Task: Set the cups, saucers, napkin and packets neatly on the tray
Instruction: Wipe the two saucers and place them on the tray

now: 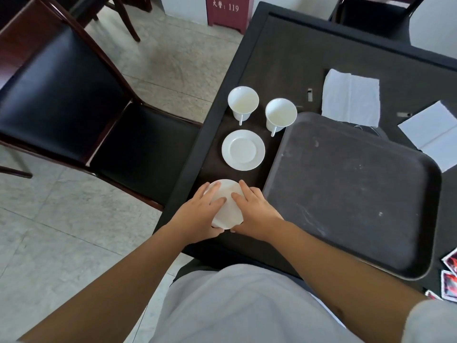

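Note:
At the table's near left corner, my left hand and my right hand both grip a white saucer, one on each side. A second white saucer lies just beyond it. Two white cups stand further back, one at the left and one at the right, handles pointing toward me. A dark tray sits bare to the right of the saucers. A white napkin lies behind the tray. Red-and-white packets lie at the right edge.
The dark table has a raised rim. A white notepad lies at the far right. A black-seated chair stands left of the table, another chair at the back right. A red stand is behind.

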The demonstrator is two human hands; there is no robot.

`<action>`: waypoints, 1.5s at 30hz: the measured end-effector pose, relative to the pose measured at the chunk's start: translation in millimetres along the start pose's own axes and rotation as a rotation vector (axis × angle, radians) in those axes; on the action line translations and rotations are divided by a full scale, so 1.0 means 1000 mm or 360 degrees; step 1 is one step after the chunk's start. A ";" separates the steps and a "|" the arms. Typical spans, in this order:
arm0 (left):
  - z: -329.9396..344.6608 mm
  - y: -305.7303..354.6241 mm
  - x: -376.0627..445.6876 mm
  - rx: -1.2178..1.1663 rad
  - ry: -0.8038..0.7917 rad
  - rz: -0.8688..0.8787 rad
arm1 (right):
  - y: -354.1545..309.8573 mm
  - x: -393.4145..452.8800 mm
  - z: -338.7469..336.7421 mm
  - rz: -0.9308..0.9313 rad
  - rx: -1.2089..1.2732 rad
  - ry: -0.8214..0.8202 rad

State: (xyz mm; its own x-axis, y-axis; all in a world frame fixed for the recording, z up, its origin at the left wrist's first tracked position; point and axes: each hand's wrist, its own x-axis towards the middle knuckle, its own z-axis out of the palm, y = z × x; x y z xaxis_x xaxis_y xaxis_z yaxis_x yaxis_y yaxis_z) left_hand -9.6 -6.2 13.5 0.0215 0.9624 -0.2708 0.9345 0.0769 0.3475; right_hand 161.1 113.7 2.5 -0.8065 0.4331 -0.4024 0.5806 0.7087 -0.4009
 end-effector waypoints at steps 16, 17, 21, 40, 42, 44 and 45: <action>-0.007 0.131 0.017 0.0032 0.0100 0.0190 | 0.066 -0.131 -0.020 -0.0014 0.0148 0.0356; -0.007 0.142 0.023 0.0034 0.0106 0.0216 | 0.074 -0.142 -0.022 -0.0018 0.0164 0.0401; -0.004 0.187 0.052 0.0046 0.0106 0.0340 | 0.110 -0.182 -0.027 0.0060 0.0248 0.0524; 0.018 0.309 0.214 0.0094 -0.0193 0.0508 | 0.278 -0.232 -0.066 0.0344 0.0283 0.0583; 0.019 0.312 0.234 0.0094 -0.0226 0.0507 | 0.295 -0.225 -0.069 0.0364 0.0306 0.0576; 0.020 0.313 0.254 0.0105 -0.0257 0.0497 | 0.310 -0.216 -0.072 0.0377 0.0340 0.0567; 0.021 0.313 0.265 0.0110 -0.0276 0.0492 | 0.319 -0.211 -0.074 0.0386 0.0355 0.0563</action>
State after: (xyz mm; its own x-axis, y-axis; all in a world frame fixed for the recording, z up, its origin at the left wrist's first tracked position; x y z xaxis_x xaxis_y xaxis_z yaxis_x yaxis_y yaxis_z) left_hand 296.5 267.3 31.4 0.3615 0.8784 -0.3127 0.8960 -0.2345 0.3770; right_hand 508.1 289.3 20.2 -0.6112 0.7611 -0.2171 0.7350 0.4441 -0.5123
